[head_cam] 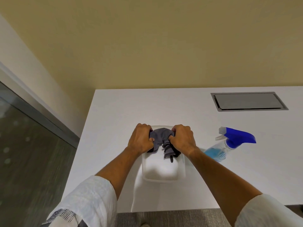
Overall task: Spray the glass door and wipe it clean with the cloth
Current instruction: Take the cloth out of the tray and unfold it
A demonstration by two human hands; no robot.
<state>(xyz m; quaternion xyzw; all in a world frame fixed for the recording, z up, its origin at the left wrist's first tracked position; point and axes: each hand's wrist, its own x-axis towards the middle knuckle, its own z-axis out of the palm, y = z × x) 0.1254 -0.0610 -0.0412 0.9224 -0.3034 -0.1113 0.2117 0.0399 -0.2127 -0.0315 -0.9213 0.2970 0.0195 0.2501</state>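
A grey cloth (161, 138) is bunched between both my hands above a clear plastic tub (164, 177) on the white table (114, 112). My left hand (141, 139) grips its left end with curled fingers. My right hand (182, 138) grips its right end the same way, and twisted folds hang down into the tub. A clear spray bottle (229, 143) with a blue trigger head and blue liquid lies on the table to the right of the tub. The glass door (24, 153) with its grey metal frame stands at the far left.
A metal cable hatch (249, 101) is set flush in the table at the back right. A yellow wall (147, 43) rises behind the table. Grey carpet (164, 217) shows below the table's near edge.
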